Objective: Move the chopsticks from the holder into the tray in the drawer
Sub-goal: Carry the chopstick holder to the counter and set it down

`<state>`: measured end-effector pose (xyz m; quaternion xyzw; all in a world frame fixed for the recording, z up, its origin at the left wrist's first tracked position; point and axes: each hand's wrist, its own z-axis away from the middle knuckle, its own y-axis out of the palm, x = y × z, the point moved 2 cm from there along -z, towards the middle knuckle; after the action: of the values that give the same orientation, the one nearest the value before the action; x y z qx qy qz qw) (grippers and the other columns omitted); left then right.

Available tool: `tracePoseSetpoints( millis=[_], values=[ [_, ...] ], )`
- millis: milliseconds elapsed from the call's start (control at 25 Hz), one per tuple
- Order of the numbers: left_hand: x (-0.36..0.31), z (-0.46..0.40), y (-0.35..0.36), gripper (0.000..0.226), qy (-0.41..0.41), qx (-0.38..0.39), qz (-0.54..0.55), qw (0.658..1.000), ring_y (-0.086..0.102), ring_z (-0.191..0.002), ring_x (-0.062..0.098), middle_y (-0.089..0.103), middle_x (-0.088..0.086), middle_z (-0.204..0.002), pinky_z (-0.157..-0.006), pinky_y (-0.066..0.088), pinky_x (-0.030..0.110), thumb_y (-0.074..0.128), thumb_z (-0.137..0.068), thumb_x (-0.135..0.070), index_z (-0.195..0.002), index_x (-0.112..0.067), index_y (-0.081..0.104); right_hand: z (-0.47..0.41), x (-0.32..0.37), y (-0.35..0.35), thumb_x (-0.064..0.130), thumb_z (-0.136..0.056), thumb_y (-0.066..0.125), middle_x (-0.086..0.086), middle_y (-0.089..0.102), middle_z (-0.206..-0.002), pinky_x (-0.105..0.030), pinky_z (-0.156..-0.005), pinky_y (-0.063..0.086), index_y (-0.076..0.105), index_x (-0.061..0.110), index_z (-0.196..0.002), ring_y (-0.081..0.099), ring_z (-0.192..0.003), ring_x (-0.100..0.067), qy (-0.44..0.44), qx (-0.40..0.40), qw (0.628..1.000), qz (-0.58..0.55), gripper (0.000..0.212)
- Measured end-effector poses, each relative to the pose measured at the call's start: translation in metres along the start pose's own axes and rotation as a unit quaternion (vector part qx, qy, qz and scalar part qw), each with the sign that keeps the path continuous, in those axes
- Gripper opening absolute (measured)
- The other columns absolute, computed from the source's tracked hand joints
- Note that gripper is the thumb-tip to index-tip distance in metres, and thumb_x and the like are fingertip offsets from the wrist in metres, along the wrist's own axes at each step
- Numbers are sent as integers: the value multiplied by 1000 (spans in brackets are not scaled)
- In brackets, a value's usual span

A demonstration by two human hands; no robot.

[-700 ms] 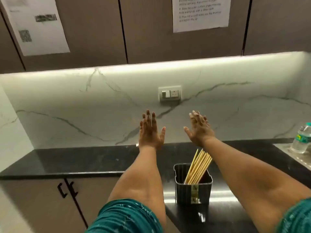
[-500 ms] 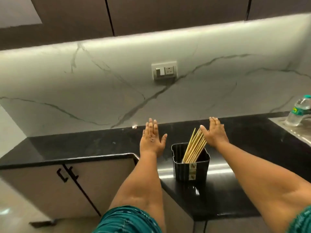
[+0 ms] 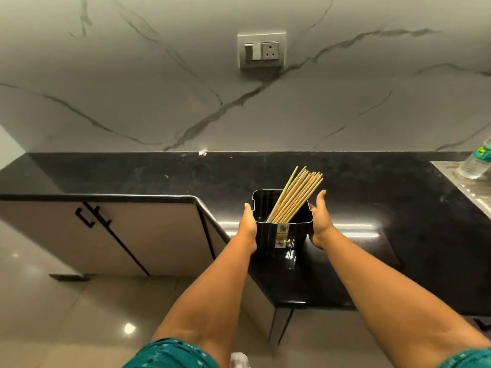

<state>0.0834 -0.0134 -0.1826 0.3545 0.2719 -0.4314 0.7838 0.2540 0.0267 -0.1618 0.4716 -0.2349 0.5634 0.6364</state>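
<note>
A black square holder (image 3: 281,233) stands on the black countertop (image 3: 372,208) near its angled corner. Several wooden chopsticks (image 3: 295,197) lean to the right inside it, tips sticking out above the rim. My left hand (image 3: 248,227) presses flat against the holder's left wall. My right hand (image 3: 318,221) cups its right wall, fingers reaching up beside the chopsticks. Both hands clasp the holder between them. No drawer or tray is in view.
Beige cabinet doors with black handles (image 3: 90,215) run under the counter at the left. A plastic water bottle (image 3: 478,162) stands at the far right on a steel surface. A wall socket (image 3: 261,50) sits on the marble backsplash. Tiled floor lies below.
Both hands came down from in front of the backsplash and closed on the two sides of the holder. The camera tilted downward and nearer.
</note>
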Motion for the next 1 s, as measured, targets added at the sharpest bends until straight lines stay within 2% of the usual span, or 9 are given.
tracePoseSetpoints(
  millis=[80,160,280,520,640,720,800,880,1000],
  values=[
    [-2,0,-5,61,24,-19,-25,999,65,-98,30,66,12,-113,-89,51,48,25,-94,-61,-125,-20,58,-6,1,5,76,-86,13,-13,67,-118,-34,-71,52,58,11,-127,66,-102,-24,4,22,1000,20,89],
    [-4,4,-13,58,32,-33,-34,998,65,-101,31,67,12,-114,-93,49,50,24,-96,-57,-125,-20,58,-12,2,11,79,-83,14,-10,69,-117,-35,-75,52,62,15,-123,65,-108,-25,11,39,998,49,89],
    [-1,21,-30,56,67,-46,-11,997,66,-102,29,69,11,-113,-92,51,46,27,-96,-54,-118,-19,64,-14,3,32,82,-80,15,-7,72,-114,-38,-83,52,66,21,-114,65,-109,-25,24,96,991,86,86],
    [30,96,-99,55,170,-156,62,971,64,-106,21,70,1,-113,-89,50,40,23,-96,-54,-115,-28,66,16,-31,105,79,-83,12,-4,72,-114,-43,-99,44,68,23,-108,65,-106,-22,65,261,949,164,83],
    [60,154,-140,53,210,-216,113,947,66,-104,20,72,-1,-109,-86,50,41,25,-95,-56,-107,-31,71,55,-68,150,79,-84,12,-9,60,-132,-48,-101,45,55,20,-130,59,-119,-29,95,332,915,209,86],
    [84,199,-164,49,224,-283,151,920,66,-101,20,73,-3,-105,-82,50,39,29,-95,-55,-102,-33,73,90,-96,175,78,-85,13,-7,65,-120,-37,-75,57,58,23,-123,69,-101,-23,120,386,888,221,80],
    [115,245,-184,46,233,-345,180,892,65,-101,18,74,-5,-101,-78,49,35,30,-95,-52,-98,-35,73,129,-125,196,77,-85,12,-3,68,-110,-32,-61,55,60,27,-114,69,-91,-19,141,440,850,253,75],
    [156,299,-200,46,244,-399,216,857,64,-101,17,74,-6,-99,-74,47,32,29,-96,-50,-94,-37,73,178,-162,211,76,-86,10,1,68,-106,-32,-67,53,60,31,-110,66,-94,-17,156,496,807,279,71],
    [229,382,-214,44,266,-471,251,803,64,-101,16,74,-8,-100,-72,45,31,32,-94,-51,-91,-40,74,257,-224,223,74,-88,9,5,67,-109,-38,-91,47,61,35,-110,61,-105,-19,166,584,735,302,69]
  ],
)
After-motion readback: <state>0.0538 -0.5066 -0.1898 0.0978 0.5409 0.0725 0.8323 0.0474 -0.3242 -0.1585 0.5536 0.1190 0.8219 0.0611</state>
